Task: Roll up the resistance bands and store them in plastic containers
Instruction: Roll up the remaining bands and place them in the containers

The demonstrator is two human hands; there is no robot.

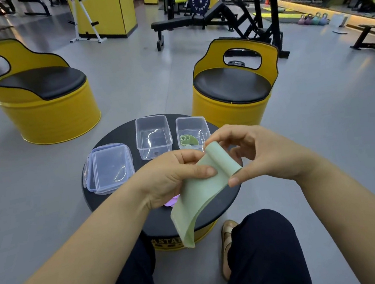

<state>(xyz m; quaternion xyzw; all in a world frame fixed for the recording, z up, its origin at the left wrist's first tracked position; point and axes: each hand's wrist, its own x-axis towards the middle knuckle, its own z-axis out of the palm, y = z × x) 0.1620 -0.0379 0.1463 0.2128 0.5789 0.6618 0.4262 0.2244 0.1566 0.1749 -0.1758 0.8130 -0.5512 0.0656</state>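
A pale green resistance band [195, 201] hangs over the round black table [224, 198], its top end folded into the start of a roll. My left hand [169, 178] pinches the band from the left, thumb on its face. My right hand [257, 155] grips the rolled end from the right with thumb and fingertips. Behind them stand two clear plastic containers: an empty one [154, 136] and one [192, 131] holding a rolled green band [187, 140]. A purple band [172, 200] peeks out under my left wrist.
Stacked clear lids [109, 167] lie at the table's left. Two yellow barrel chairs [38, 92] [233, 83] stand beyond the table. My knees and a sandalled foot [228, 248] are below. Gym benches and racks fill the back.
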